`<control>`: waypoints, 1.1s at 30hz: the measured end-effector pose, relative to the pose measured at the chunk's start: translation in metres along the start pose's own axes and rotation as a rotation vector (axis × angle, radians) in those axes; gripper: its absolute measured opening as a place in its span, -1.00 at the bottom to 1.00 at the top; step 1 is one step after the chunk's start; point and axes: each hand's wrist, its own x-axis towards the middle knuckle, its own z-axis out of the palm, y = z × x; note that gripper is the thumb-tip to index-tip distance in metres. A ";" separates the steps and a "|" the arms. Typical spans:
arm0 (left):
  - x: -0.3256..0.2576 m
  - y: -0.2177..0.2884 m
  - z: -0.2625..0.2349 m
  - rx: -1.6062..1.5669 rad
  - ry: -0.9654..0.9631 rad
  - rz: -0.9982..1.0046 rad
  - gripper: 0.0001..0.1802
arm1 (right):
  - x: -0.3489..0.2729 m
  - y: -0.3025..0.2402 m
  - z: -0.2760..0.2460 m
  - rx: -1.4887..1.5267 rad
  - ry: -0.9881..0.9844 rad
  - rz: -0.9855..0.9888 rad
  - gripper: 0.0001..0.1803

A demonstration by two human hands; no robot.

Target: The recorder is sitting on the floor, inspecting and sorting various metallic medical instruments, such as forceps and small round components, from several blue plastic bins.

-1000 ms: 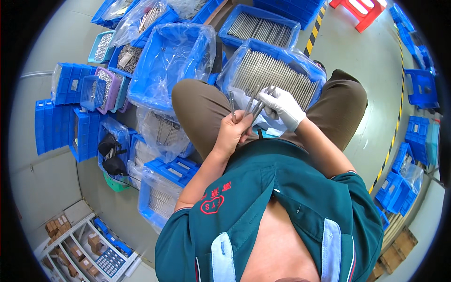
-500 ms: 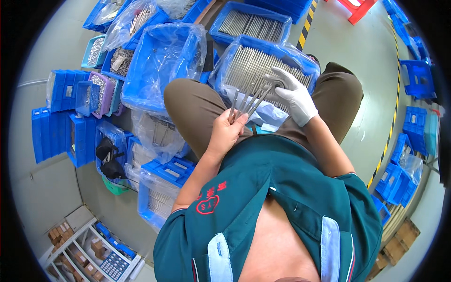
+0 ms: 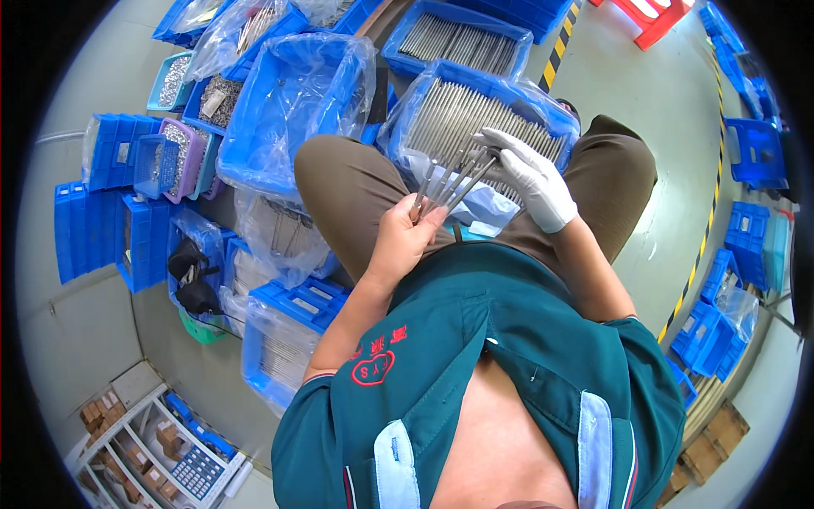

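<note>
My bare left hand (image 3: 407,236) is closed around the lower ends of several thin grey metal rods (image 3: 462,184), which fan out up and to the right over my lap. My right hand (image 3: 532,182), in a white glove, is beside their far ends. Its fingers stretch out toward the upper left, partly over the rod tips; whether they touch is unclear. Just beyond both hands is a plastic-lined blue crate (image 3: 562,125), packed with rows of similar metal rods (image 3: 462,110). Pale blue sheeting (image 3: 483,208) lies at its near edge, under the held rods.
Left of my knee sits a big blue crate (image 3: 233,127) lined with clear plastic. Another crate of rods (image 3: 462,44) stands behind the near one. Small baskets of metal parts (image 3: 175,81) and stacked blue bins (image 3: 85,229) are farther left. A red stool (image 3: 653,30) stands at the far right.
The fingers of my gloved right hand have straightened and drawn closer together; before, thumb and forefinger were curved apart at the rod tips. My left hand still holds the rods in nearly the same place.
</note>
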 end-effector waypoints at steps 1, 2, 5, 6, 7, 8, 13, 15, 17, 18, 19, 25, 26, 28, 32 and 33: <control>0.001 -0.001 -0.001 -0.003 0.002 -0.001 -0.83 | 0.001 -0.001 -0.002 -0.002 -0.001 0.002 -0.56; 0.001 0.002 -0.002 0.017 -0.008 0.014 -0.84 | 0.002 -0.003 -0.005 0.089 -0.024 0.063 -0.57; 0.003 0.003 -0.006 0.054 -0.027 0.036 -0.85 | 0.001 -0.012 -0.005 0.118 -0.033 0.155 -0.61; 0.004 0.003 -0.008 0.075 -0.037 0.045 -0.85 | 0.001 -0.014 -0.005 0.035 -0.025 0.142 -0.62; 0.005 0.003 -0.011 0.076 -0.081 0.053 -0.86 | 0.001 -0.014 -0.004 -0.048 -0.018 0.128 -0.64; 0.005 0.003 -0.010 0.074 -0.079 0.054 -0.86 | 0.002 -0.013 -0.003 -0.051 -0.020 0.129 -0.64; 0.001 0.010 0.002 0.040 0.024 0.068 -0.86 | -0.004 0.009 0.013 -0.886 0.253 -0.419 -0.65; 0.000 0.011 0.010 0.090 0.052 0.115 -0.85 | 0.000 0.017 0.016 -0.742 0.324 -0.469 -0.66; 0.003 0.009 0.011 0.126 0.066 0.151 -0.86 | 0.001 0.016 0.014 -0.665 0.278 -0.427 -0.65; 0.004 0.010 0.010 0.125 0.069 0.156 -0.86 | 0.002 0.009 0.015 -0.549 0.226 -0.369 -0.64; 0.005 0.013 0.007 0.129 0.072 0.163 -0.88 | 0.003 0.000 0.015 -0.434 0.174 -0.310 -0.63; 0.005 0.024 -0.008 0.161 0.051 0.211 -0.87 | 0.010 -0.047 -0.002 -0.121 -0.007 0.067 -0.65; 0.006 0.023 -0.011 0.190 0.027 0.236 -0.87 | 0.011 -0.049 -0.004 -0.150 -0.051 0.096 -0.65; 0.007 0.022 -0.013 0.217 0.004 0.261 -0.87 | 0.011 -0.056 -0.007 -0.395 -0.085 0.079 -0.67; 0.002 0.032 -0.015 0.253 -0.045 0.337 -0.86 | 0.010 -0.076 0.002 -0.617 -0.123 0.193 -0.71; 0.001 0.033 -0.016 0.282 -0.047 0.360 -0.86 | 0.010 -0.079 0.002 -0.698 -0.120 0.278 -0.71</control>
